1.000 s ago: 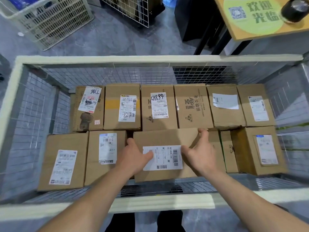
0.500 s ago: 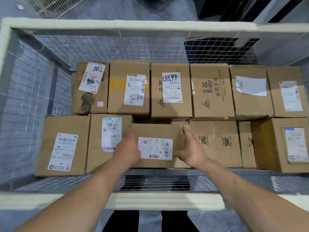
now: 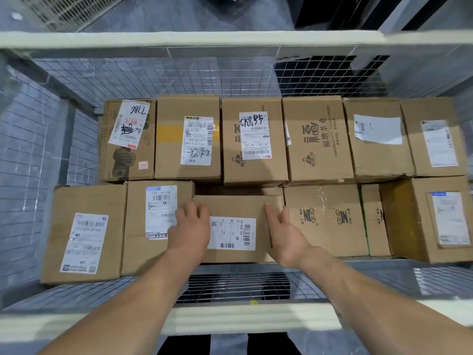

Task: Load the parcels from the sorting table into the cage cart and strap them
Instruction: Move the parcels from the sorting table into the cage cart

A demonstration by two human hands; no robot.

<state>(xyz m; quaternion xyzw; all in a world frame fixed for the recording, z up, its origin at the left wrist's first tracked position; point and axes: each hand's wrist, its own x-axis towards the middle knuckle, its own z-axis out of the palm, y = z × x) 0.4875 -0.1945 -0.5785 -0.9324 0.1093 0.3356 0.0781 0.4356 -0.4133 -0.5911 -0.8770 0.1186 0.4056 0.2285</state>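
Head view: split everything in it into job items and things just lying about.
Job: cage cart; middle front parcel, held by left hand and right hand; back row of parcels, loaded.
Lying about: white slatted basket and dark unit beyond the cart.

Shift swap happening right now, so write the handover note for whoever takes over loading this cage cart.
Left hand grips the left end of the centre parcel; right hand grips its right end.
The parcel is in the front-row gap of the cage cart; whether it is fully seated is unclear. The back row is full.
Done: two rows nearly packed.
Left: let go, load any remaining parcels, then strap; no strap is in view.
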